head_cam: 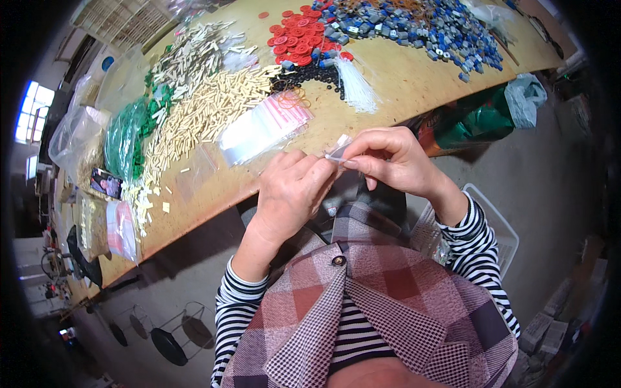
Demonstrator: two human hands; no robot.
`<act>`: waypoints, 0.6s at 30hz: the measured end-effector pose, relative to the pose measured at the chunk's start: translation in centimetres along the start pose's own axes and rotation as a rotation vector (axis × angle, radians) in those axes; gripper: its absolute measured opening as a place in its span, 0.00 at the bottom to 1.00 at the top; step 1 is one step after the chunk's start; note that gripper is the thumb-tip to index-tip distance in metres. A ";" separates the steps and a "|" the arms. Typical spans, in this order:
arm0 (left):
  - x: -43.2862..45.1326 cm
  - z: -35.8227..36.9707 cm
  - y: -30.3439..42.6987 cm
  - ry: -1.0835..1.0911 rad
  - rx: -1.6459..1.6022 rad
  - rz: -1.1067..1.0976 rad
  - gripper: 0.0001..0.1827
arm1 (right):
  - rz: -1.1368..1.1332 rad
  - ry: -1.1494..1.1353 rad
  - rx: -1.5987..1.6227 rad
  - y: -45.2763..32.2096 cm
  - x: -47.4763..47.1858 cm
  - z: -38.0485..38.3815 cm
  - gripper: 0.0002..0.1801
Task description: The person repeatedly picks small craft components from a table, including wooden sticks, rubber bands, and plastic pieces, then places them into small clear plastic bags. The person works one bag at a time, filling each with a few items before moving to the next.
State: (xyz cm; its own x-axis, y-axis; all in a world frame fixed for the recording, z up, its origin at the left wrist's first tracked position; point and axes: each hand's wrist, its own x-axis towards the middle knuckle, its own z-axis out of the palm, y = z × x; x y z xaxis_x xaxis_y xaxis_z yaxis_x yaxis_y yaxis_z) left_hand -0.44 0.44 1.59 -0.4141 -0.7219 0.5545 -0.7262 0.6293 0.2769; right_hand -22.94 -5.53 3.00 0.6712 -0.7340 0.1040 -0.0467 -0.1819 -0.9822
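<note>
My left hand (pixel 293 191) and my right hand (pixel 395 155) meet just off the table's front edge. Between them is a small clear plastic bag (pixel 343 140), partly hidden by the fingers. A thin whitish strip (pixel 335 158) runs from the left fingers to the right thumb and index finger; whether it is the bag's edge or a separate piece is unclear. On the table in front lies a stack of clear zip-lock bags (pixel 264 128) with red-striped tops. Beyond them are a bundle of thin white plastic rods (pixel 356 87) and small black rings (pixel 318 80).
The wooden table (pixel 407 92) carries heaps of beige dowels (pixel 208 104), red plastic wheels (pixel 298 36), blue-grey small motors (pixel 412 29) and pale clip-like sticks (pixel 189 56). Green pieces (pixel 128 131) fill a bag at left, near a phone (pixel 106 183). A white basket (pixel 502 228) stands beside me.
</note>
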 end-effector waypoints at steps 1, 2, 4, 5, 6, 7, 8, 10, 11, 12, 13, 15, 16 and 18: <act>0.3 0.2 0.1 0.000 -0.005 0.013 0.08 | -0.012 0.001 -0.029 -0.1 -0.1 -0.2 0.06; 0.5 0.4 0.1 -0.003 -0.010 0.021 0.08 | 0.015 0.023 -0.036 -0.1 -0.1 -0.2 0.06; 1.0 0.7 0.2 -0.016 -0.017 0.042 0.08 | -0.022 0.034 -0.114 -0.2 -0.4 -0.7 0.06; 1.2 0.8 0.3 -0.024 -0.021 0.047 0.08 | -0.040 0.038 -0.147 -0.1 -0.6 -1.0 0.06; 1.4 0.9 0.3 -0.026 -0.027 0.059 0.08 | -0.072 0.008 -0.152 0.0 -0.9 -1.5 0.05; 1.5 1.0 0.3 -0.028 -0.032 0.069 0.09 | -0.103 -0.011 -0.269 0.2 -1.0 -1.9 0.06; 1.7 1.1 0.3 -0.031 -0.036 0.078 0.09 | -0.167 -0.038 -0.367 0.5 -1.0 -2.5 0.08; 1.9 1.3 0.4 -0.079 -0.033 0.099 0.09 | -0.365 -0.050 -0.635 1.4 -0.7 -3.0 0.09; 2.1 1.5 0.6 -0.088 -0.038 0.111 0.09 | -0.433 -0.069 -0.730 1.7 -1.3 -3.2 0.08; 2.2 1.7 0.8 -0.121 -0.041 0.137 0.09 | -0.416 -0.106 -0.854 1.8 -2.1 -3.3 0.08; 2.5 2.0 1.0 -0.138 -0.049 0.166 0.09 | -0.425 -0.119 -0.954 1.9 -2.7 -3.5 0.07; 3.1 2.7 1.5 -0.150 -0.078 0.217 0.09 | -0.461 -0.083 -0.921 2.4 -2.4 -3.5 0.05; 3.5 2.9 1.7 -0.139 -0.099 0.242 0.09 | -0.508 -0.057 -0.863 2.5 -2.1 -3.8 0.04; 4.2 3.3 1.8 -0.116 -0.078 0.256 0.11 | -0.353 -0.126 -0.793 2.5 -1.6 -4.6 0.06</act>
State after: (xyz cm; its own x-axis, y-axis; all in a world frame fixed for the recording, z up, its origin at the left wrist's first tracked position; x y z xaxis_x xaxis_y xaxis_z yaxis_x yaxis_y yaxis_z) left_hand -5.28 -2.44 1.86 -0.6414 -0.5622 0.5220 -0.5477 0.8120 0.2016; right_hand -27.57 -7.83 1.06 0.8182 -0.4793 0.3174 -0.2896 -0.8206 -0.4927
